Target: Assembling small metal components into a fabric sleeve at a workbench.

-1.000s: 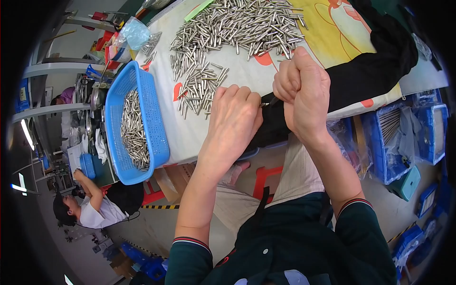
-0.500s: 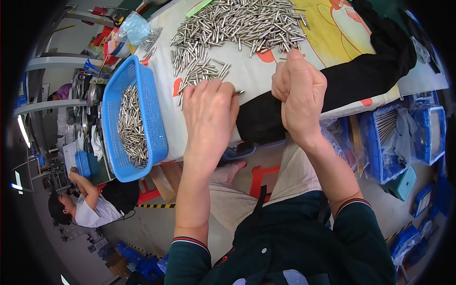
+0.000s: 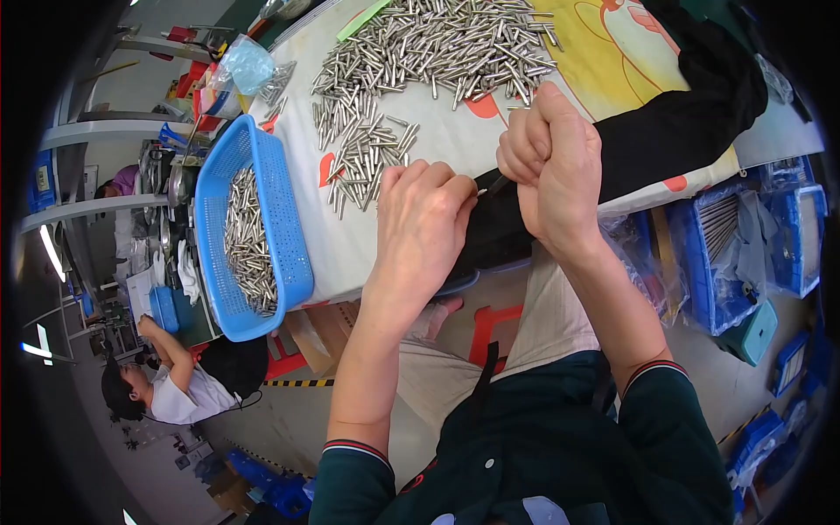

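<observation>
My left hand (image 3: 423,219) is closed in a pinch around a small metal pin (image 3: 481,192), whose tip sticks out past the fingertips toward the right. Close by on the right, my right hand (image 3: 556,166) makes a fist with the thumb on top. Whatever lies inside that fist is mostly hidden; a thin dark end shows at its lower left side. Both hands are over a black cloth (image 3: 647,149) along the table's near edge. Beyond them lies a big heap of silvery metal pins (image 3: 429,44), with a smaller pile (image 3: 372,153) of them nearer my left hand.
A blue perforated basket (image 3: 295,227), part filled with similar pins, stands left on the patterned tablecloth (image 3: 328,258). Behind it sits a clear bluish plastic bag (image 3: 248,66). Blue crates (image 3: 700,262) and a teal stool (image 3: 754,334) are at right. Another person (image 3: 179,385) works far left.
My left hand has moved right, away from the small pile, bringing the metal pin close to my right hand. The right fist has barely shifted.
</observation>
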The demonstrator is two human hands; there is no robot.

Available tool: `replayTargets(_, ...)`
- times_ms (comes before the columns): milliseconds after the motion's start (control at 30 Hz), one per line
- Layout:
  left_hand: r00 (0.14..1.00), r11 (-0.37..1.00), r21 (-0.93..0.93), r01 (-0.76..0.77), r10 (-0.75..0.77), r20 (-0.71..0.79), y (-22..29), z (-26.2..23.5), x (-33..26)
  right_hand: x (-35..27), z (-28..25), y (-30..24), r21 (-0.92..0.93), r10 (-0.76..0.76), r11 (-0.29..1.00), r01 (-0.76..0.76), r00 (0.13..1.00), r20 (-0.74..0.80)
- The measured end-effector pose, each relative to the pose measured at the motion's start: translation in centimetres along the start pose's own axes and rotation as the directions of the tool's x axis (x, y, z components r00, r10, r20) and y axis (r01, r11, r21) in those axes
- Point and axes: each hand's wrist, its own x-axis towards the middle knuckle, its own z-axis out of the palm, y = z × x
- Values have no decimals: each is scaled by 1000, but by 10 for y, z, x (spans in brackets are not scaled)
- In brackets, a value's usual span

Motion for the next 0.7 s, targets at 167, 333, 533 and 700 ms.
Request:
replayTargets(167,1000,1000,-13,4,-4,-16,-1,2,-1,1,1,2,-9,13,1000,-13,1000,-10)
replayTargets(333,1000,1000,-20,8,-8,-21,0,2,-1,0,2,1,-15,11,1000,-12,1000,-13)
replayTargets(533,999,1000,-28,-3,2,-37,-2,5,-3,0,2,0,-16,5,1000,-5,1000,10)
replayTargets(700,999,999,-42,-8,6,-45,-4,5,-3,2,2,4,19,-6,1000,5,1000,17)
